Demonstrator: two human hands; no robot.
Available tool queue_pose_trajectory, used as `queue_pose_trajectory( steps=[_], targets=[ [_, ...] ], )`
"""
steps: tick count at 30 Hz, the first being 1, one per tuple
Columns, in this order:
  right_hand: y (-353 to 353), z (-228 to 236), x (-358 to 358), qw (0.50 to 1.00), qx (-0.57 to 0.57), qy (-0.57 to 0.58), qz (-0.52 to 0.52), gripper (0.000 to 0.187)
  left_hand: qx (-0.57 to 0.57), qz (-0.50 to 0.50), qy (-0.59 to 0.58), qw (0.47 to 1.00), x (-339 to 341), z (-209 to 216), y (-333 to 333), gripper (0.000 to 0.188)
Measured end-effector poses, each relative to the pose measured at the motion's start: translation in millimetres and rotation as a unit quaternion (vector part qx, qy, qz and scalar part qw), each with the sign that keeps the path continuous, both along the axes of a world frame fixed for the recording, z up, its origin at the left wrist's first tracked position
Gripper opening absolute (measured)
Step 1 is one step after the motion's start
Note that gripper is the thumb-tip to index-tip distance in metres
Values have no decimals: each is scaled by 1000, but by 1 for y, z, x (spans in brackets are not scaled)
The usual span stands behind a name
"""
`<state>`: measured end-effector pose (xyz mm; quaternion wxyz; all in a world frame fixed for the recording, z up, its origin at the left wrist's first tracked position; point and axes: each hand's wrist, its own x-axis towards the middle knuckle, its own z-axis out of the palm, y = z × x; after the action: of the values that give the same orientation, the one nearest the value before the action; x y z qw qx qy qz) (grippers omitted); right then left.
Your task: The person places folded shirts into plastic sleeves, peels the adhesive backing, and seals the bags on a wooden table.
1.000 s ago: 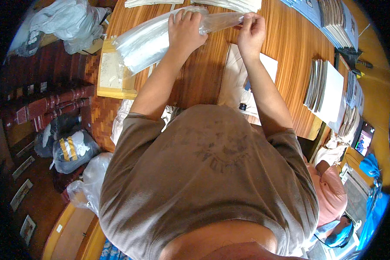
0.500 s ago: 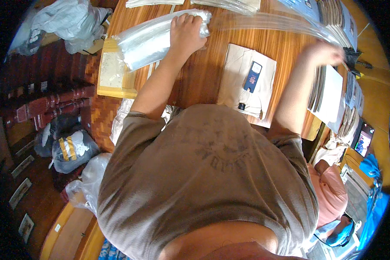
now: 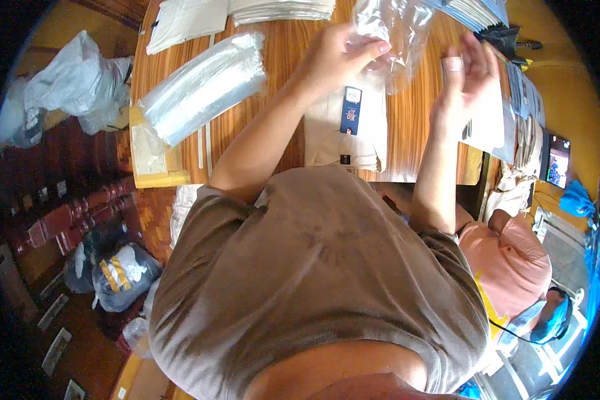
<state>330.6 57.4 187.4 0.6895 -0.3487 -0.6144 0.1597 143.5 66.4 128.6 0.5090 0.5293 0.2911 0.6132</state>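
A clear plastic bag point(image 3: 399, 40) hangs from my left hand point(image 3: 343, 57), pinched between thumb and fingers at its near left side. My right hand point(image 3: 468, 83) is raised to the right of the bag, fingers apart and nothing in them. Below the bag, close to my body, lies a folded cream garment point(image 3: 323, 143) with a navy hang tag point(image 3: 351, 115) on it; the bag covers part of its far end. Left of my left forearm is a pile of flat clear plastic bags point(image 3: 203, 87).
Packed cream garments point(image 3: 283, 9) and a folded cream piece point(image 3: 187, 23) lie at the table's far edge. Stacks of bagged garments point(image 3: 472, 12) line the right side, near a lit phone point(image 3: 557, 162). A person in a pink shirt point(image 3: 510, 257) is at the right.
My left hand has left the bag pile and now grips the clear bag over the garment. My right hand, which was drawing the bag out rightward, has let go and opened.
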Motion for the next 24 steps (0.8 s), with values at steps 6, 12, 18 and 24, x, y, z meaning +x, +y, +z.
queue_pose_trajectory(
  steps=[6,12,18,24],
  targets=[
    [-28,-67,22,863,-459,90,190,27,-114,-52,57,990,-24,1,21,28],
    [6,-73,51,870,-467,99,120,41,-252,-24,83,964,-34,-31,11,26],
    [8,-92,42,855,-471,22,217,54,-37,52,140,988,-5,-58,17,24],
    [50,-23,29,969,32,-245,-16,53,-61,-179,313,931,-38,-16,22,24]
  ],
)
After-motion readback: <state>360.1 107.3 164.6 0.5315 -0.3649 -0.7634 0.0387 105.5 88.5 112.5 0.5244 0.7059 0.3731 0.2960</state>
